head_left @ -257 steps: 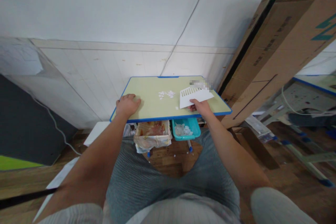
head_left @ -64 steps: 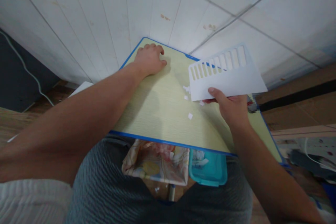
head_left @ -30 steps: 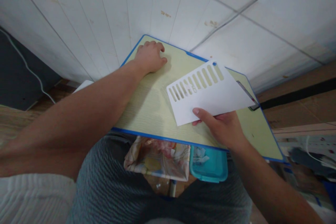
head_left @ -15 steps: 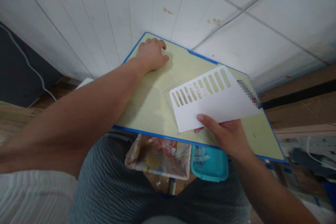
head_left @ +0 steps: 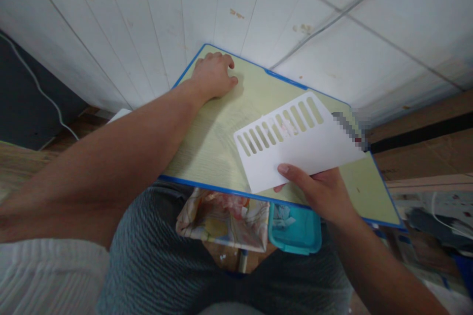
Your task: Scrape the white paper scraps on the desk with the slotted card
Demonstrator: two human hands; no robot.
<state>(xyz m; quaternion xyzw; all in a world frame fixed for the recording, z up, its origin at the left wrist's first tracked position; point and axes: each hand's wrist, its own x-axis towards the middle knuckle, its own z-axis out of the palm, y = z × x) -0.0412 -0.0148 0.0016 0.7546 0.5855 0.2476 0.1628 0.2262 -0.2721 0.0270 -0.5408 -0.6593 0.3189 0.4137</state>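
Note:
My right hand [head_left: 325, 192] grips a flat white slotted sheet [head_left: 306, 150] by its near edge, thumb on top and fingers underneath. A row of long rounded slots runs along the sheet's far side. Small pale bits show around the middle slots; what they are I cannot make out. The sheet is over a pale yellow tabletop [head_left: 207, 142] with a blue rim. Near the table's far left corner lies my left hand [head_left: 213, 76], fingers bent and thumb apart, nothing in it.
Below the table's near edge are a patterned cloth-lined container [head_left: 225, 241] and a turquoise plastic box [head_left: 299, 238] with crumpled bits inside. A white panelled wall [head_left: 148, 24] with a cable [head_left: 332, 19] stands behind. Cardboard [head_left: 424, 157] is at the right. A pixelated object [head_left: 349, 130] lies beside the sheet.
The sheet's left end has swung slightly left and toward me in my right hand. My left hand has stayed in place.

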